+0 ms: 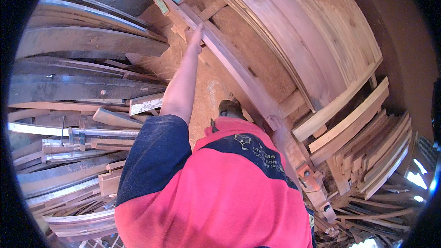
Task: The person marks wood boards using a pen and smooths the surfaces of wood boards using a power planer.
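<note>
Closest to us is our own back-and-shoulder stretch of bright red shirt with navy blue panels (220, 179), and just past it at the lower right sits an orange-bodied tool (308, 177) on the wood beside our right side; we cannot make out its kind, though it seems set there to be within easy reach. Beyond it, our right hand (274, 121) appears to lie against the long, narrow, pinkish-brown wooden plank (239, 77); we cannot tell whether its fingers are closed or flat. The plank slants from beside our right side up to the upper left, above brown ground strewn with sawdust (211, 89). Farther along, our bare left arm reaches out straight and the left hand (195, 36) is closed around the plank's edge, a grip that, we judge, steadies its far half while the other hand minds the near half. Near the far end, short wooden pieces with turquoise-painted faces (160, 2) flank the plank, perhaps propping it. To our left, long dusty grey-brown boards (82, 41) are stacked flat, likely to keep them out of the way; to our right, broad pale wooden panels (317, 23) lie lengthwise alongside the plank, with a dark brown wall (409, 41) behind them.
</note>
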Available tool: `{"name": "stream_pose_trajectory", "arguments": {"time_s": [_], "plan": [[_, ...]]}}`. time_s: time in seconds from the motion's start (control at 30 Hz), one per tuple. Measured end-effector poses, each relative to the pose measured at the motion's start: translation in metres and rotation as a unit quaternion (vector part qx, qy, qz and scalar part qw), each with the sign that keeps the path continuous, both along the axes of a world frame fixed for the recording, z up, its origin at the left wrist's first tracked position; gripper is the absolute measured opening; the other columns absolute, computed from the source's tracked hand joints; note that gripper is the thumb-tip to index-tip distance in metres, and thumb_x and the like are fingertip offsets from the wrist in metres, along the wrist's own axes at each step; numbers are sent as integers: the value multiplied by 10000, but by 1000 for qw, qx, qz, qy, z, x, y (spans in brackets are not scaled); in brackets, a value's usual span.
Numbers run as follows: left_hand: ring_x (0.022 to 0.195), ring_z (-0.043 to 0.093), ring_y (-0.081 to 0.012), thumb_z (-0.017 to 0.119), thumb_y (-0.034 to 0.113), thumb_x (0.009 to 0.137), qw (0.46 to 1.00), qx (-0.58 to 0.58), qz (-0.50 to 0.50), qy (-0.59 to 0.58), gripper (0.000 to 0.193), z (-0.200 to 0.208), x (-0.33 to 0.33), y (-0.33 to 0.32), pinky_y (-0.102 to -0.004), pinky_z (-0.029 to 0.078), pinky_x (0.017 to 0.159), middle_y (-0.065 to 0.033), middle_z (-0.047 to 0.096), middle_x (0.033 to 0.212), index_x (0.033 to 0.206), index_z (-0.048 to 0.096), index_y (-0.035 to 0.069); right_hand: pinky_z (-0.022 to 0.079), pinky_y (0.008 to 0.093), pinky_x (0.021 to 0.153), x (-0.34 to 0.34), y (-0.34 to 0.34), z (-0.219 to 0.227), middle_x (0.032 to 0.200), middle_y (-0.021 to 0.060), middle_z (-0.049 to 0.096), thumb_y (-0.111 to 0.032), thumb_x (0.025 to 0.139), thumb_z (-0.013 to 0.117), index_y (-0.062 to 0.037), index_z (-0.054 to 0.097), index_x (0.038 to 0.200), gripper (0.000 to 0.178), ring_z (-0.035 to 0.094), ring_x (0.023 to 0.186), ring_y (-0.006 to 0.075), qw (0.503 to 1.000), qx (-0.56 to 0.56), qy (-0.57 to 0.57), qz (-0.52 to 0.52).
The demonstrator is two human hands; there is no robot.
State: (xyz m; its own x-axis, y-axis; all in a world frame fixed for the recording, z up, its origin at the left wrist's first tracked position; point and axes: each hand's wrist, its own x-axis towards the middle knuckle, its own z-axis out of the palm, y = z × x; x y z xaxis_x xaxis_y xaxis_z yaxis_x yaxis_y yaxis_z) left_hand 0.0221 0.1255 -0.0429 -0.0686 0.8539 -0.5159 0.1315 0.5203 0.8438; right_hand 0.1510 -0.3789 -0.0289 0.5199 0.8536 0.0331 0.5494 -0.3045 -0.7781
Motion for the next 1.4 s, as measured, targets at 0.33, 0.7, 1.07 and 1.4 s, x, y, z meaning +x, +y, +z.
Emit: {"name": "stream_pose_trajectory", "arguments": {"time_s": [0.33, 0.7, 1.07, 1.4], "plan": [[1088, 607, -310, 763, 345, 798, 999, 0, -19, -32, 928, 10, 0, -9, -588, 500, 777, -144, 538, 1333, 1532, 229, 153, 495, 402, 937, 2, -11, -17, 1108, 131, 687, -106, 790, 753, -72, 712, 1032, 248, 631, 1081, 336, 999, -31, -22, 0], [1148, 576, -334, 752, 351, 822, 998, -17, -50, -35, 908, -1, -12, 4, -610, 513, 806, -171, 490, 1386, 1533, 222, 152, 517, 409, 922, -4, 0, 2, 1065, 144, 694, -87, 722, 844, -45, 693, 1013, 330, 662, 1018, 345, 999, -18, 7, -31], [1219, 528, -341, 767, 408, 758, 998, -26, -47, -18, 1011, 5, -3, 0, -629, 466, 884, -171, 451, 1444, 1544, 227, 69, 531, 395, 879, 8, -27, -45, 1130, 133, 675, -132, 733, 843, -52, 663, 1151, 461, 650, 1024, 306, 996, -43, -74, 12], [1306, 430, -308, 513, 773, 853, 998, -23, -52, -38, 920, -1, -21, 5, -624, 414, 949, -107, 393, 1492, 1507, 358, 145, 525, 395, 896, 11, -37, 42, 1284, 122, 610, -336, 762, 855, -77, 546, 1354, 717, 623, 1078, 274, 980, -113, 123, -104]]}}
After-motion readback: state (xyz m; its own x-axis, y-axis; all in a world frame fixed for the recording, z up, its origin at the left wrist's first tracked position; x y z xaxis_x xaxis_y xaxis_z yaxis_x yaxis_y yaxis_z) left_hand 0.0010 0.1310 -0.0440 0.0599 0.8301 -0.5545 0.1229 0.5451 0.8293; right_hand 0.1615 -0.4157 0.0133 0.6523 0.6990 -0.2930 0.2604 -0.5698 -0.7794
